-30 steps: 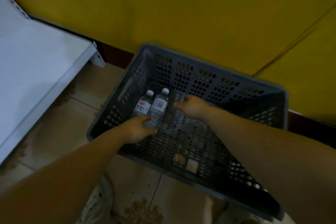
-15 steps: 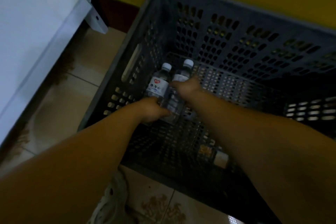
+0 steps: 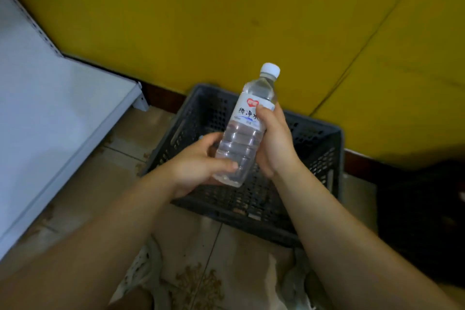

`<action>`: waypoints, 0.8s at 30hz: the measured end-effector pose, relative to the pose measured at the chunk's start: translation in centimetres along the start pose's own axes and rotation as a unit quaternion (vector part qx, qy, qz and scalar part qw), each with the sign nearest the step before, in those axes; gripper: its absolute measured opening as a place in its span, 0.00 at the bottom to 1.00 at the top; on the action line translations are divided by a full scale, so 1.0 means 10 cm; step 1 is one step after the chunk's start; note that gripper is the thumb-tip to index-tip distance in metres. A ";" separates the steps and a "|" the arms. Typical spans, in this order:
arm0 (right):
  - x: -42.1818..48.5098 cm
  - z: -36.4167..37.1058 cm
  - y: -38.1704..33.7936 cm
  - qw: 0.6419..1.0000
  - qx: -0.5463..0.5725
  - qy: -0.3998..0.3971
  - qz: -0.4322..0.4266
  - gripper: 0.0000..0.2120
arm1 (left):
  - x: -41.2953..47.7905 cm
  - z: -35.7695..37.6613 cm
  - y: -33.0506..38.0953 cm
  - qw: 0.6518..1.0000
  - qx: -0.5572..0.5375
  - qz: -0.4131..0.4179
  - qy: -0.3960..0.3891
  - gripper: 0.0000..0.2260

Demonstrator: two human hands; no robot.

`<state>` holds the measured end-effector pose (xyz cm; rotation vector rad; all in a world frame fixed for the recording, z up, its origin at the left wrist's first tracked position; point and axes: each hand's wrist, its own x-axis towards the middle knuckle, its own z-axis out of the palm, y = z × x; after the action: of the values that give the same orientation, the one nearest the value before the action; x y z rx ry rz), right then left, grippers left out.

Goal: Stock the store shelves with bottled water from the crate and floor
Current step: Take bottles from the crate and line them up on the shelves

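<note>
Both hands are holding one clear plastic water bottle w/ white cap & white label [image 3: 242,133], up in the air over the dark grey perforated plastic crate [image 3: 317,156]. Bottle is tilting slightly, cap end up & to the right, base down toward the person. Left hand [image 3: 196,166] is gripping the btm section, fingers curling behind it & thumb lying across the front ribs. Right hand [image 3: 275,143] is wrapping the mid section from the right side, thumb pressing on the label edge. Crate is sitting on the beige tiled floor [image 3: 105,178], far side close to the yellow wall [image 3: 201,20]. White metal shelf [image 3: 55,113] is running along the left, apart from the crate. Dark shape [image 3: 422,209] is sitting at far right; can't tell what it is. Hands & bottle are hiding much of the crate interior.
</note>
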<state>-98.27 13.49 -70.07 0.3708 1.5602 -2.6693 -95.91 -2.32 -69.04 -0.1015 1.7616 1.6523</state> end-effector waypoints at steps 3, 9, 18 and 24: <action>-0.56 0.27 -0.50 0.997 -0.044 -0.040 -0.059 0.26 | -0.69 0.22 0.27 0.997 0.015 0.068 0.030 0.27; -1.61 0.91 -1.21 0.981 -0.087 -0.099 -0.139 0.25 | -1.99 0.45 0.66 0.977 0.045 0.181 0.102 0.24; -2.72 1.88 -1.68 0.937 -0.187 -0.213 -0.206 0.19 | -3.52 0.38 0.76 0.937 0.039 0.281 0.202 0.27; -3.04 2.27 -1.75 0.911 -0.197 -0.280 -0.231 0.15 | -3.95 0.28 0.71 0.916 0.032 0.314 0.249 0.24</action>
<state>-75.57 -0.27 -37.80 -0.7973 2.0654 -2.2889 -68.81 -14.29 -41.79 0.0981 2.4092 2.1499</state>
